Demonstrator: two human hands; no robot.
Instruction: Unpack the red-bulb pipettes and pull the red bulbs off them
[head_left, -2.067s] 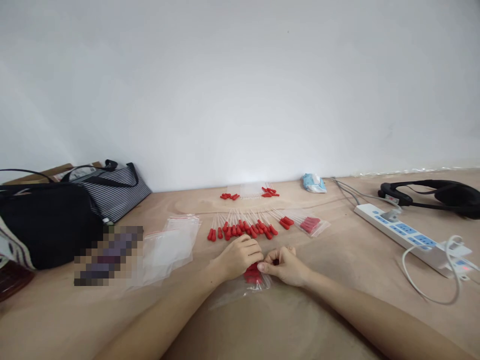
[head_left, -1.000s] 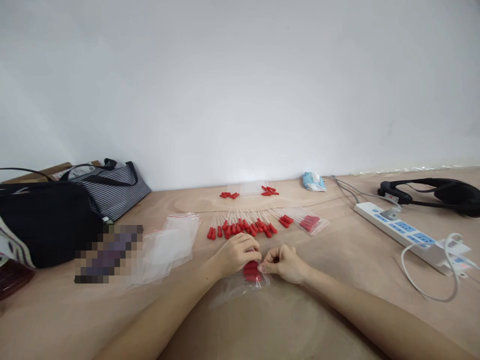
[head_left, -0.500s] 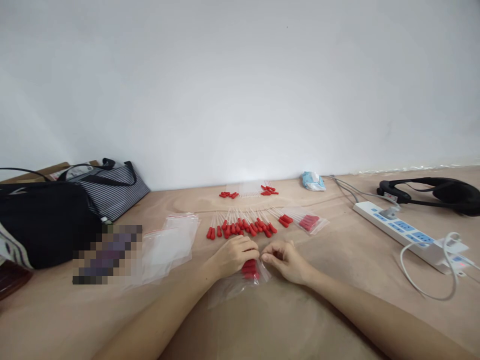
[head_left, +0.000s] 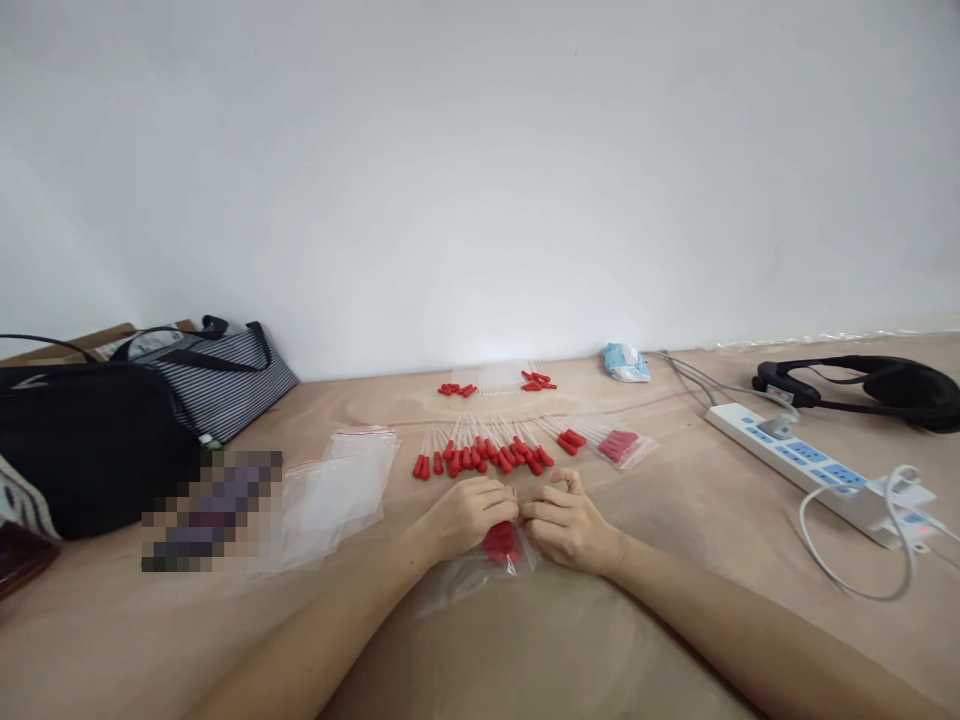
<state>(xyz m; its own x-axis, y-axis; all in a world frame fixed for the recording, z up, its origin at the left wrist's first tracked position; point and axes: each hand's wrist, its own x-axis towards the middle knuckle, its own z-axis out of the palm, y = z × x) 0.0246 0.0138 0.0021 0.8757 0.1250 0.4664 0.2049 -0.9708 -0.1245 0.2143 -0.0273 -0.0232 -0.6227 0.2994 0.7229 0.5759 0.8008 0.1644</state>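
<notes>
My left hand (head_left: 474,515) has its fingers curled over the upper part of a clear plastic bag (head_left: 459,592). Red handle-like ends (head_left: 501,542) show through the film below the fingers; the rest of that bag's contents is hidden. My right hand (head_left: 568,527) meets it at the bag's right side, fingers bent and pinched near the left fingertips, one finger raised. Just beyond the hands lies a fanned row of thin pale sticks with red ends (head_left: 480,457). To its right, a filled clear bag (head_left: 619,447) holds more of the same.
Flat clear zip bags (head_left: 337,500) lie to the left, near a pixelated object (head_left: 217,515). Black (head_left: 97,440) and striped bags (head_left: 225,385) stand behind. Smaller red-ended groups (head_left: 538,381) lie by the wall. At right are a power strip (head_left: 795,460), blue-white packet (head_left: 626,362) and black headset (head_left: 862,385).
My right hand has turned and moved slightly left, its fingers now against the left fingertips at the bag. My left hand stays over the bag, almost unmoved.
</notes>
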